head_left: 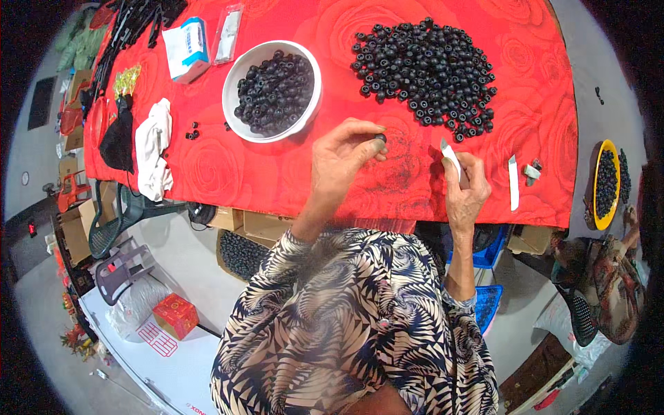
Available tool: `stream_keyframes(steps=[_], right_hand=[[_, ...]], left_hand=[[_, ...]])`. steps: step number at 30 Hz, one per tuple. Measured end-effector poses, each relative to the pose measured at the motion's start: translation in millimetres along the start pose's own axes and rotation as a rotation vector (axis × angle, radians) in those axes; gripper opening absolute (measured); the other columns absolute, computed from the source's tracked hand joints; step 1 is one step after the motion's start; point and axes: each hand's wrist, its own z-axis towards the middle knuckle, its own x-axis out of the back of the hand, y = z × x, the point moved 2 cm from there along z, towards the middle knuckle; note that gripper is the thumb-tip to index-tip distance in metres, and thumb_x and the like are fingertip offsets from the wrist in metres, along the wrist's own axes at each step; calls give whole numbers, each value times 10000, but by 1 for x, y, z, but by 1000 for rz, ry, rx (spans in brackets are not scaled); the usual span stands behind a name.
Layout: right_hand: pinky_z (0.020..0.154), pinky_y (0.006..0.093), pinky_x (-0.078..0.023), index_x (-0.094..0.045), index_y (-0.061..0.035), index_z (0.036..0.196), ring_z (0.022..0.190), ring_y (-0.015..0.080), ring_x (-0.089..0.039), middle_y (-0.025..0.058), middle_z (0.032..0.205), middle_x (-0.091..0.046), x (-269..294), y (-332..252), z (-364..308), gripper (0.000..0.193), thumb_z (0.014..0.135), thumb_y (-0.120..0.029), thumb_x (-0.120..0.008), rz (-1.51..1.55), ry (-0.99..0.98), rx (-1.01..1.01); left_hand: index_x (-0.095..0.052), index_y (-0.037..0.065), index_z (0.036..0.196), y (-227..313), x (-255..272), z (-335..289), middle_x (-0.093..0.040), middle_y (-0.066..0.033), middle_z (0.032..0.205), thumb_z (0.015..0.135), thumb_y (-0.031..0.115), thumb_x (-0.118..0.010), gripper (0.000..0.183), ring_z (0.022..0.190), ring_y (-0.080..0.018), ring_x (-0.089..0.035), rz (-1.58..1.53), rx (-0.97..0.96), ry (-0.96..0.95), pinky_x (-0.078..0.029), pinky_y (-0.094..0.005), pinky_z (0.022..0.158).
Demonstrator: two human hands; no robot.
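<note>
My left hand (pixel 340 158) is closed in a pinch above the red cloth, a small round black part (pixel 380 137) between its thumb and fingertips. To its right, my right hand (pixel 467 185) grips a white-handled craft knife (pixel 451 156) whose short blade points up and away from me. The two hands are apart, and the blade does not touch the part. Dark crumbs lie scattered on the cloth between them. Beyond the hands spreads a heap of similar black parts (pixel 429 69). A white bowl (pixel 312 111) at the left holds many more, which look darker and duller.
A second white knife (pixel 513 182) lies right of my right hand, beside a small grey lump (pixel 532 172). On the left are white cloth (pixel 154 149), a tissue pack (pixel 187 52) and a few loose parts (pixel 193 131). A person with a yellow tray (pixel 597 204) sits far right.
</note>
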Motion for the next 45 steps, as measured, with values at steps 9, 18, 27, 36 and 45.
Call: stream_keyframes(steps=[9, 18, 27, 36, 45], right_hand=[[551, 235, -449, -554, 21, 888, 641, 96, -566, 65, 732, -610, -1, -3, 0, 163, 775, -57, -642, 80, -33, -65], [557, 236, -462, -554, 18, 887, 641, 109, -584, 73, 737, -620, -5, -71, -7, 176, 750, -37, -650, 150, -234, 74], [545, 256, -465, -562, 4, 874, 622, 142, -591, 79, 735, -610, -11, -81, -6, 192, 727, -51, -674, 99, -297, 215], [533, 267, -461, -565, -3, 861, 603, 164, -591, 81, 724, -603, -13, -80, -6, 196, 713, -53, -684, 69, -279, 257], [516, 249, -470, -562, -1, 866, 597, 141, -598, 78, 732, -613, -13, -77, -7, 212, 708, -50, -694, 39, -328, 231]], left_hand=[[-587, -18, 931, -3, 1, -4, -580, -62, 902, 768, -90, -576, 179, 819, -131, -577, -36, -184, -41, -494, -239, 723], [-545, 16, 982, -18, -6, -10, -584, -74, 967, 750, -73, -591, 253, 902, -146, -563, -551, 39, -133, -455, -262, 820], [-530, 26, 1013, -35, 1, -11, -558, -94, 1032, 787, -5, -572, 232, 956, -191, -535, -683, 139, -185, -451, -316, 825], [-528, 24, 1027, -37, 3, -10, -558, -100, 1036, 789, 13, -575, 242, 973, -202, -532, -728, 154, -262, -438, -327, 855], [-538, 22, 1008, -34, 0, -6, -565, -89, 990, 829, 37, -555, 180, 847, -136, -535, -714, 116, -300, -438, -245, 730]])
